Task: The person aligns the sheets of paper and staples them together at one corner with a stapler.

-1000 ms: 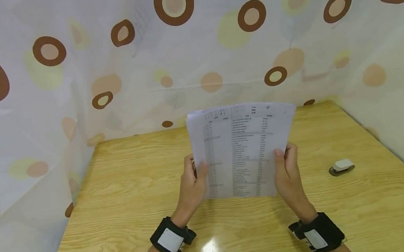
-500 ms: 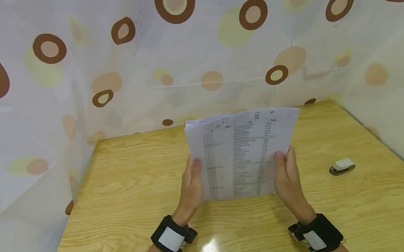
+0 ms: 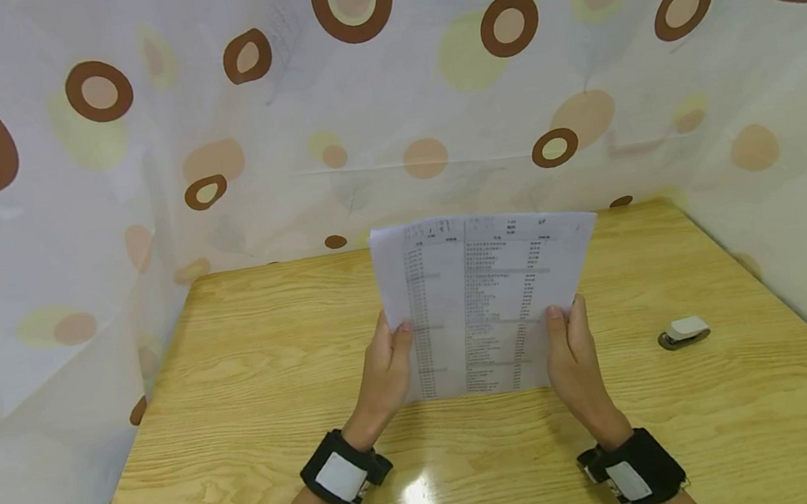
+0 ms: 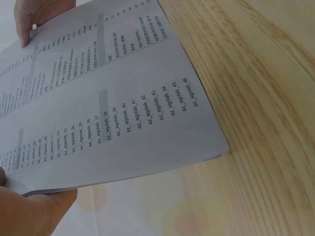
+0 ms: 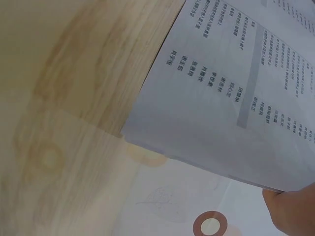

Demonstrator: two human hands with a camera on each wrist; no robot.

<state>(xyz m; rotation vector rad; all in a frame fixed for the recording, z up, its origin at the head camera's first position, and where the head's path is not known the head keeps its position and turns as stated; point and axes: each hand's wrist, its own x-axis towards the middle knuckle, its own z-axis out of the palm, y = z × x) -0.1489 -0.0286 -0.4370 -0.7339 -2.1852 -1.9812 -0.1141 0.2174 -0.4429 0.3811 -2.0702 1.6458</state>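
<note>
A small stack of printed paper sheets (image 3: 500,299) is held up over the table, its top sheet covered with columns of text. My left hand (image 3: 381,377) grips the stack's left edge, thumb on the front and fingers behind. On the right edge my right hand (image 3: 576,361) pinches it the same way. In the left wrist view the layered edge of the paper stack (image 4: 123,142) shows, with the left hand (image 4: 29,214) at its lower left corner. The right wrist view shows the paper stack (image 5: 211,113) and part of the right hand (image 5: 293,209).
A stapler (image 3: 684,333) with a white top lies on the wooden table (image 3: 252,371) to the right of the papers. A white curtain (image 3: 268,134) with brown rings and pale spots hangs behind and at both sides. Each wrist wears a black strap.
The top edge of the paper stack dipped toward me, then rose again. The thumbs shifted slightly on the edges. Both hands kept their hold, and the stapler stayed in place.
</note>
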